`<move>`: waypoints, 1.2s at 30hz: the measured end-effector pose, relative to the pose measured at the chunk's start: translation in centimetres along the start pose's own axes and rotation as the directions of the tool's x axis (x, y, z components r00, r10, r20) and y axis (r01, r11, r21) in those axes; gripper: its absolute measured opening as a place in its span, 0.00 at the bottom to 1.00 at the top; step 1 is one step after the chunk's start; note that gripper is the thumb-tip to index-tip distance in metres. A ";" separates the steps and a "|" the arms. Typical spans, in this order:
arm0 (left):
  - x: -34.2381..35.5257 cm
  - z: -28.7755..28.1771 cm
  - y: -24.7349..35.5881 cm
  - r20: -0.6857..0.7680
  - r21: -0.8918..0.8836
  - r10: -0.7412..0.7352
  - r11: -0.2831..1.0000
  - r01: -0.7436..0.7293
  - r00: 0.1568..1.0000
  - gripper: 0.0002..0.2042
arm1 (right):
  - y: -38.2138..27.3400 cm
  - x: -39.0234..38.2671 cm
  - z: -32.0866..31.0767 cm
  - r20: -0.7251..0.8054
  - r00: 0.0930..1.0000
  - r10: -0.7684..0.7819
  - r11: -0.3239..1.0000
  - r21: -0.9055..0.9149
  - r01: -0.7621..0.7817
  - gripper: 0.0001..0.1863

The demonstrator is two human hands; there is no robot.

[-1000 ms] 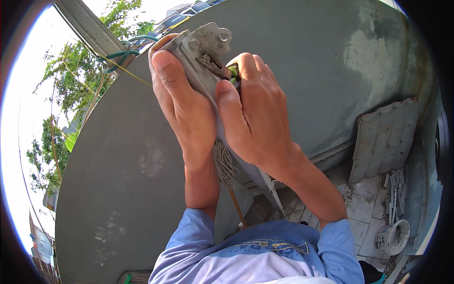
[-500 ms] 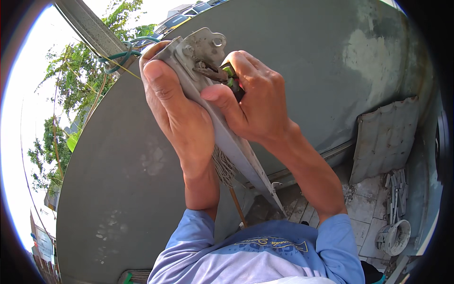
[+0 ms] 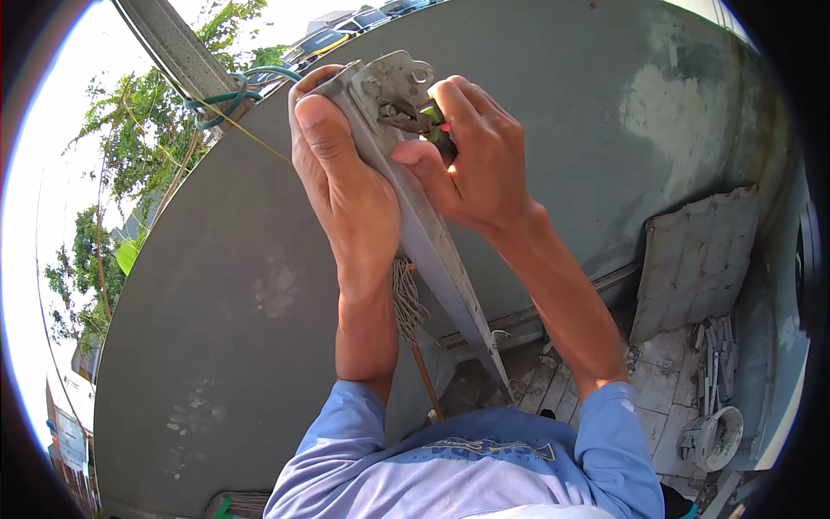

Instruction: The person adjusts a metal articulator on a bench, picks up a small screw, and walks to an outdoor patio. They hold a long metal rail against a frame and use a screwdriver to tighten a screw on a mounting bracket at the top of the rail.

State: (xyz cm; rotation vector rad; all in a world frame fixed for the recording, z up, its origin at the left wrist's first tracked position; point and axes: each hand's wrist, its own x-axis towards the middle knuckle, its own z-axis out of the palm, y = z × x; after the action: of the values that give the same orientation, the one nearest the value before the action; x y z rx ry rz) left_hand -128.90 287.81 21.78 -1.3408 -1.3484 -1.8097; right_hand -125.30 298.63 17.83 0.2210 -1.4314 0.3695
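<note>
A long grey metal bar stands tilted in front of me, its lower end down by the floor. My left hand is wrapped round the bar near its top, thumb on the near face. At the bar's upper end is a metal bracket plate with a rounded hole at its corner. In my right hand is a pair of pliers with black and green handles. The pliers' jaws are at a small fastener beside the plate; whether they grip it I cannot tell.
A grey wall rises behind the bar. A string mop hangs near the bar. To the right, a corrugated sheet leans against the wall, with a white bucket below. Green cable wraps a metal post at upper left.
Both hands, with the bar's top and the pliers, appear slightly farther right in view. The right hand has turned a little, and the pliers' handles sit at a different angle.
</note>
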 end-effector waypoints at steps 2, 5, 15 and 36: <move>-0.2 -0.1 0.1 0.004 -0.018 0.010 1.000 -0.009 1.000 0.31 | -0.7 0.0 -0.5 0.010 1.000 -0.005 0.999 -0.042 0.005 0.32; -0.3 0.1 0.4 0.016 -0.050 0.003 0.999 -0.002 1.000 0.31 | -1.3 -0.1 -0.8 0.018 0.999 0.033 0.998 -0.051 -0.032 0.33; 0.1 0.8 -0.3 0.018 0.010 0.036 0.999 -0.037 0.999 0.31 | -1.9 -0.1 -1.5 0.108 0.966 0.236 0.971 -0.061 -0.231 0.36; 0.9 1.4 -2.3 -0.012 0.162 0.112 0.981 -0.108 0.994 0.26 | -3.4 0.4 -1.5 0.200 0.816 0.542 0.838 -0.055 -0.543 0.35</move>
State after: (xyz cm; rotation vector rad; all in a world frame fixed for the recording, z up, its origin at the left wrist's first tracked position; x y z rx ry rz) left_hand -130.61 290.09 21.69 -1.2809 -1.3516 -1.6013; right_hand -122.62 296.06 18.30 -0.1642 -1.6930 0.8399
